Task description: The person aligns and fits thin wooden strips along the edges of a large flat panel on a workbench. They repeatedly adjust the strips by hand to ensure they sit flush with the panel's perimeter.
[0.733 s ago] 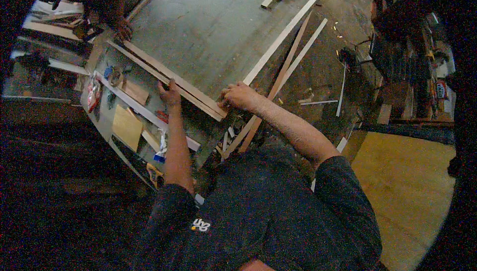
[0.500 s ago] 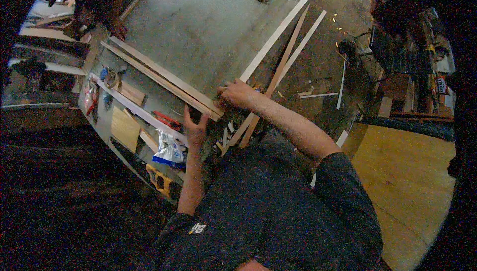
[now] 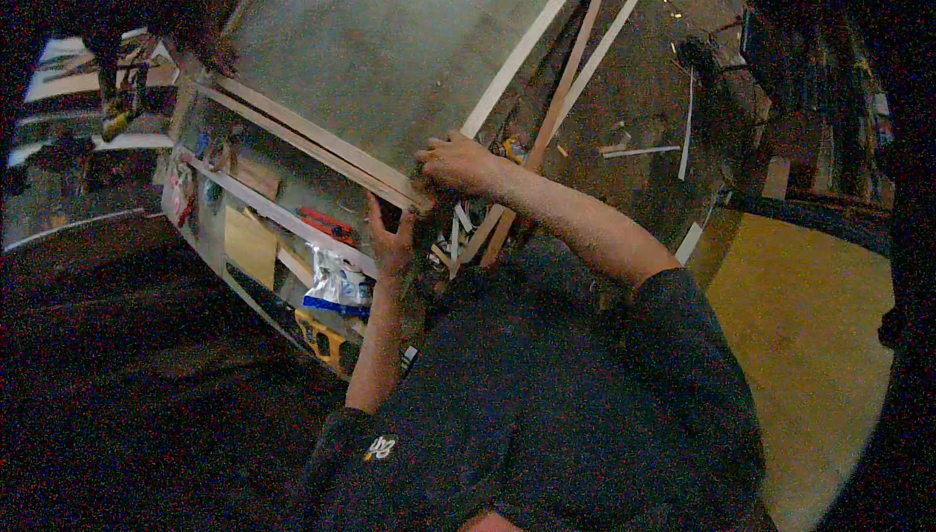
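Note:
Two long wooden strips (image 3: 312, 137) lie side by side along the near edge of a large grey panel (image 3: 361, 35). At their near right end, my left hand (image 3: 391, 247) is raised with thumb and fingers spread, close against the strips' edge. My right hand (image 3: 463, 163) rests at the panel's corner beside the same end, its fingers curled down; what they hold is hidden. A pale strip (image 3: 536, 35) runs away from that hand along the panel's right side. Another person's dark arm (image 3: 200, 15) reaches the strips' far end; their hand is too dark to make out.
Left of my left arm lie a red-handled tool (image 3: 327, 225), a white and blue plastic bag (image 3: 336, 278), a flat wood piece (image 3: 251, 244) and a yellow level (image 3: 327, 340). Loose strips (image 3: 582, 69) cross on the right. A yellowish board (image 3: 799, 337) lies at far right.
The view has shifted slightly, so the panel's far part sits higher. Both my hands stay at the strips' end, almost in the same pose. The other person's arm has moved a little.

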A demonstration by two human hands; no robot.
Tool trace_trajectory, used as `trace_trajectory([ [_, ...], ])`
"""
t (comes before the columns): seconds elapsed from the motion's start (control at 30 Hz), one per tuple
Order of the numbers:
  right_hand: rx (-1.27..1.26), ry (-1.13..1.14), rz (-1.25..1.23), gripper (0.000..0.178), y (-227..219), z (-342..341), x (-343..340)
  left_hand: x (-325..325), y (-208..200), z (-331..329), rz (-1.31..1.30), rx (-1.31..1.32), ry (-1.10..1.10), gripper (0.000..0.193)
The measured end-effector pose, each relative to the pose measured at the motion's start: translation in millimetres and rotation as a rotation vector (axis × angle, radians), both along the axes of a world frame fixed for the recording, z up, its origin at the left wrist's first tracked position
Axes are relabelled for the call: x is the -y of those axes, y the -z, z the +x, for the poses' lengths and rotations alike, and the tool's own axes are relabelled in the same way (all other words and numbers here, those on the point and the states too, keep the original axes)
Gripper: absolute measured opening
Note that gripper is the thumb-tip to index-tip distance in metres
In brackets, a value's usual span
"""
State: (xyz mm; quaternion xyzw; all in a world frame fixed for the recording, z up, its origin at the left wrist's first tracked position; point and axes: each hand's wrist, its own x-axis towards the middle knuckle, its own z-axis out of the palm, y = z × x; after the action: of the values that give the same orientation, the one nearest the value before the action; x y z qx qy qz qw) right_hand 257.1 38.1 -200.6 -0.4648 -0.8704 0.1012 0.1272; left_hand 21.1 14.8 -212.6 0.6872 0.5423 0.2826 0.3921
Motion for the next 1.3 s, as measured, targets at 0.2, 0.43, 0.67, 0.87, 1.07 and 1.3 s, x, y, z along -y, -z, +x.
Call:
trace_trajectory([
  [0.2, 0.097, -0.007, -0.072, 0.022, -9.4, -4.7, -0.2, -1.4, -5.4, 0.5, 0.026, -0.157, 0.028, 0.090],
  [0.43, -0.017, -0.021, -0.046, 0.018, 6.5, -8.5, -4.5, -1.6, -3.1, 1.1, 0.063, -0.272, 0.084, 0.090],
  [0.67, 0.035, -0.056, -0.090, 0.017, 11.6, -8.4, -6.7, -3.1, -5.3, 3.5, -0.006, -0.248, 0.086, 0.089],
  [0.87, -0.003, -0.073, -0.123, 0.017, 4.6, -3.9, -2.6, 5.2, 5.9, -4.1, 0.113, -0.194, 0.184, 0.099],
  [1.07, 0.062, -0.060, -0.146, 0.019, -7.8, -4.9, 0.6, 8.2, 22.4, -0.5, 0.185, -0.222, 0.166, 0.101],
  [1.3, 0.144, -0.050, -0.130, 0.020, -11.9, -10.1, 2.1, 23.2, 16.0, 22.6, 0.281, -0.366, 0.036, 0.094],
])
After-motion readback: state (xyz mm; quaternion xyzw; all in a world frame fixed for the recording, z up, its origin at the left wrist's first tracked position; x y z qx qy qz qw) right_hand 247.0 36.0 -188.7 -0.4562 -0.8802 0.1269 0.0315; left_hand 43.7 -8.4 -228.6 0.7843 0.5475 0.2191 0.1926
